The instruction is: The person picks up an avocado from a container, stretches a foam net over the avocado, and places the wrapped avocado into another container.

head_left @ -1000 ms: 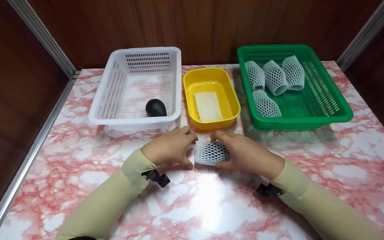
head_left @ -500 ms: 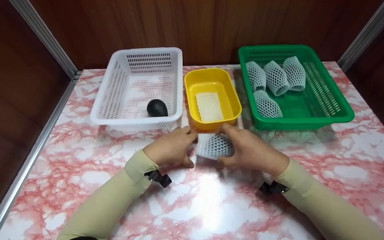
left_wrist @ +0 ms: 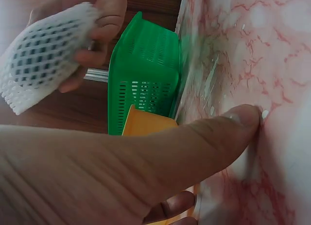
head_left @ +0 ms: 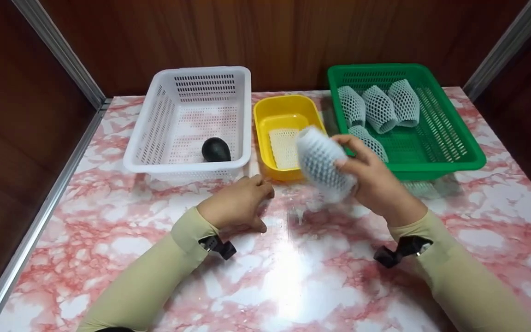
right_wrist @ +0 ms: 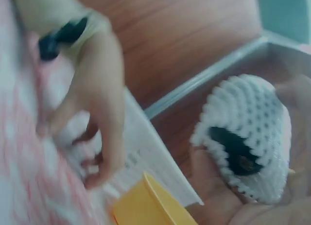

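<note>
My right hand (head_left: 378, 184) holds an avocado in a white foam net sleeve (head_left: 323, 166), raised over the table near the front right of the yellow tray (head_left: 288, 122). Through one end of the sleeve in the right wrist view, the dark avocado (right_wrist: 238, 152) and its stem spot show. My left hand (head_left: 238, 203) rests on the table in front of the white basket (head_left: 185, 167), fingers relaxed and holding nothing. In the left wrist view its thumb (left_wrist: 218, 132) touches the tabletop. A bare dark avocado (head_left: 216, 150) lies inside the white basket.
A flat foam net (head_left: 284, 147) lies in the yellow tray, between the white basket and the green basket (head_left: 431, 168). Several foam-netted pieces (head_left: 378, 108) lie in the green basket's left part. A wooden panel (head_left: 288, 41) stands behind the table.
The right hand has lifted the netted avocado from the table between the hands, moving it up and to the right and tilting it. My left hand has stayed in place.
</note>
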The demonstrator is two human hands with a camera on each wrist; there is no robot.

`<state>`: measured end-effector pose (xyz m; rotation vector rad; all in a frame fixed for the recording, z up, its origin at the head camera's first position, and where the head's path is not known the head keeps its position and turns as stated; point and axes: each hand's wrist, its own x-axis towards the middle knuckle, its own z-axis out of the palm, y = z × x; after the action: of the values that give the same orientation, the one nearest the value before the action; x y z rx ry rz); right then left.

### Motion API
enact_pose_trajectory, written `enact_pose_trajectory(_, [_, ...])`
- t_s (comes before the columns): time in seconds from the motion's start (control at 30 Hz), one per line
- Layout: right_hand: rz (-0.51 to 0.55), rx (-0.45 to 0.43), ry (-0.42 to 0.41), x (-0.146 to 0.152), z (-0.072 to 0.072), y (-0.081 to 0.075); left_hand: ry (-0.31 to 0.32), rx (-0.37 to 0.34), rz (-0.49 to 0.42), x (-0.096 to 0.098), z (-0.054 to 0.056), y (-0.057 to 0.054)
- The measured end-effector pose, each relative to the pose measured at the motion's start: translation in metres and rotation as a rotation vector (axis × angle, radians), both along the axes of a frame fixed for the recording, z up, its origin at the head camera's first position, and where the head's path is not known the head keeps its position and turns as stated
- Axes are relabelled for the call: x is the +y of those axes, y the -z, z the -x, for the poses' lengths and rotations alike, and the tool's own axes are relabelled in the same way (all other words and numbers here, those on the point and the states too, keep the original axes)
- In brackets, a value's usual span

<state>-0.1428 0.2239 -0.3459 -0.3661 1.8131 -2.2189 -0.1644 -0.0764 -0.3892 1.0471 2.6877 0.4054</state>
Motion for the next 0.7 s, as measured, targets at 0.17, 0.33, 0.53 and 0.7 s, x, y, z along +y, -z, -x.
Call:
enact_pose_trajectory(0.17, [0.299, -0.101, -0.052, 0.009, 0.007, 0.0, -0.01, 0.01, 0.054, 0.002, 0.001, 0.0])
enact_pose_trajectory(0.33, [0.648, -0.267, -0.115, 0.018, 0.012, -0.003, -0.024, 0.003, 0.079, 0.002, 0.001, 0.0])
enact_pose_trajectory(0.53, [0.828, -0.408, -0.078, 0.024, 0.01, -0.007, -0.03, -0.018, 0.081, 0.003, 0.001, 0.0])
enact_pose_trajectory(0.7, [0.79, -0.398, -0.039, 0.023, 0.01, -0.007, -0.035, -0.028, 0.077, 0.003, 0.001, -0.001])
